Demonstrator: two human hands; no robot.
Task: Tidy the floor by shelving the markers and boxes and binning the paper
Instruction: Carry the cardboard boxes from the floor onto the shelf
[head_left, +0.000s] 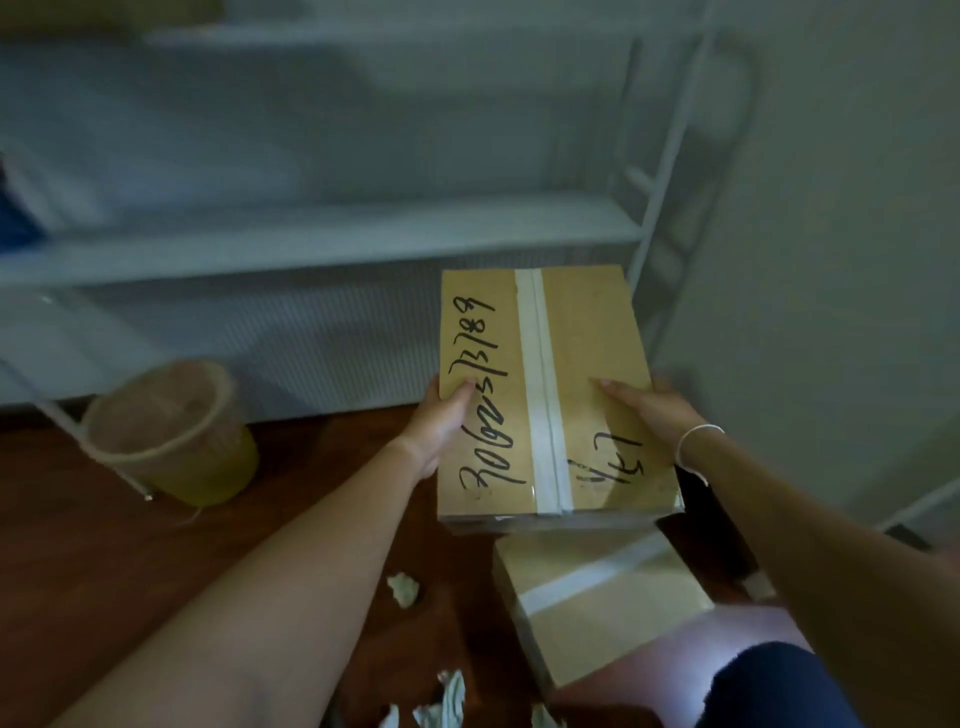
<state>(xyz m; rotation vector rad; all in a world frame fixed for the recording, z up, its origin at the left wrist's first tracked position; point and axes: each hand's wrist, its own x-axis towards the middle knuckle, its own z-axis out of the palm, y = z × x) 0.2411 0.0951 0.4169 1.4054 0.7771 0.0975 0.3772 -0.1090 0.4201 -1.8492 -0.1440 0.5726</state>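
Both hands, left hand (441, 421) and right hand (649, 410), grip a taped box (550, 395) by its sides, raised above the floor before the shelf (322, 234). A second box (597, 597) and paper (402, 588) lie below. Smooth tape may let it slip.

Floor (130, 571): bin (171, 436), box (597, 603), paper (403, 588).

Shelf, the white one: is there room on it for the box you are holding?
Yes. The shelf above the held box looks bare from a blurred blue thing at its left end to the right post. The floor is crowded: second box, crumpled paper, bin.
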